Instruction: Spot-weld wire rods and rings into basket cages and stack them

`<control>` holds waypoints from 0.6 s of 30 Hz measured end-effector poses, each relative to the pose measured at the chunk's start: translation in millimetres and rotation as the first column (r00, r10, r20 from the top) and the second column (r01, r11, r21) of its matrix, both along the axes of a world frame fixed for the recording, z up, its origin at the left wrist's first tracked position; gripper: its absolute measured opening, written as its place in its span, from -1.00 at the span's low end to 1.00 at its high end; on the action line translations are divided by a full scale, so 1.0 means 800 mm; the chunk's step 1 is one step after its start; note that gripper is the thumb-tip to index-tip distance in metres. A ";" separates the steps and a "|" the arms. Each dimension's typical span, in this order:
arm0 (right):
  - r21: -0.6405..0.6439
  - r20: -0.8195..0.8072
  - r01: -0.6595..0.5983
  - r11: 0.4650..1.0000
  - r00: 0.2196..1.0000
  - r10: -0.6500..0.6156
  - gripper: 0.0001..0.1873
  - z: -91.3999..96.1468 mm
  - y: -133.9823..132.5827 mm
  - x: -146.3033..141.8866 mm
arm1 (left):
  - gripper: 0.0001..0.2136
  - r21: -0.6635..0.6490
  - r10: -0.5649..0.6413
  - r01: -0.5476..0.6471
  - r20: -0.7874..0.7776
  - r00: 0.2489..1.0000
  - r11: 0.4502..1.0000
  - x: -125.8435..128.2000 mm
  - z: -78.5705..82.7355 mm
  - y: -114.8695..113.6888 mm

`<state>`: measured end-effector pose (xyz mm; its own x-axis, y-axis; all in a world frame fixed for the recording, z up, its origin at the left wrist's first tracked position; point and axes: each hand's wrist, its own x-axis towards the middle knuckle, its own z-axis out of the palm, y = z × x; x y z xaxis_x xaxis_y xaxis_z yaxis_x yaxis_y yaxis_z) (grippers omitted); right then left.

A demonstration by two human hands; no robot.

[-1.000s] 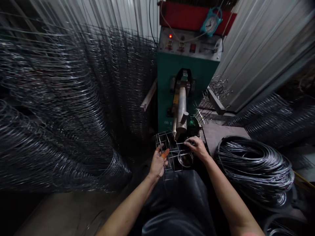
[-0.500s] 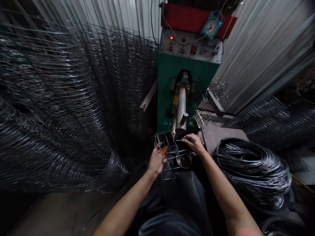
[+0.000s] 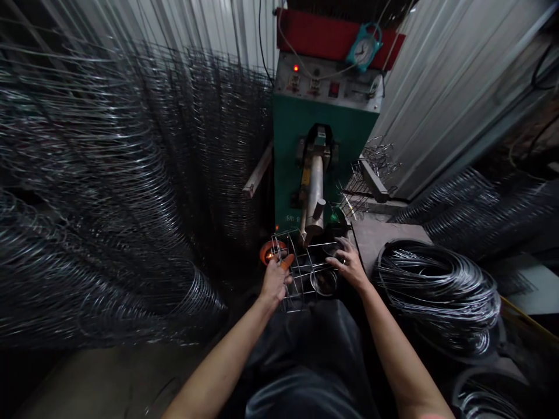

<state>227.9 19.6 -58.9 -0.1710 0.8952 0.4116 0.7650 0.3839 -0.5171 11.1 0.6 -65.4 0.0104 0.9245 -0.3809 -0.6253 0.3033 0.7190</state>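
Note:
My left hand (image 3: 274,280), with an orange cover on one finger, is closed around the left side of a wire frame (image 3: 299,285) made of thin crossed metal rods. The frame lies under the copper-coloured tip (image 3: 304,238) of a spot welding machine (image 3: 323,163). My right hand (image 3: 348,263) is at the frame's right end, thumb and fingers on the ends of two protruding wires. Beneath the frame sits a small round dish (image 3: 324,283), partly covered by the rods. Left of the tip, an orange-rimmed bowl (image 3: 264,254) glows, partly behind my left hand.
Tall stacks of bent wire (image 3: 131,163) fill the left side. A large wire coil (image 3: 437,291) lies at right, by a flat board (image 3: 388,231). A blue clock (image 3: 364,48) hangs on the machine's top. Wire pieces (image 3: 379,157) pile up behind its right arm.
My right hand has shifted from a pinch on one wire to a wider grip across two wire ends. An orange glow now shows left of the tip. The view has moved slightly.

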 end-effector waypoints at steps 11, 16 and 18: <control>-0.001 -0.118 -0.018 1.000 0.993 0.018 -0.57 -0.001 0.041 -0.008 | -0.46 0.017 0.077 -0.077 0.038 0.996 0.997 -0.006 -0.001 0.008; -0.005 -0.091 -0.012 1.000 0.996 0.011 -0.61 -0.002 0.047 -0.011 | -0.46 0.012 0.082 -0.083 0.038 0.996 0.996 -0.005 0.000 0.014; 0.005 -0.068 -0.007 1.000 0.998 0.007 -0.63 -0.001 0.049 -0.017 | -0.47 0.013 0.087 -0.088 0.049 0.995 0.996 -0.004 0.001 0.015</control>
<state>214.4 58.8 -59.4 -0.1484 0.8919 0.4272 0.7254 0.3918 -0.5660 8.1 12.8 -64.2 -0.0529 0.9284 -0.3679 -0.6834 0.2349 0.6912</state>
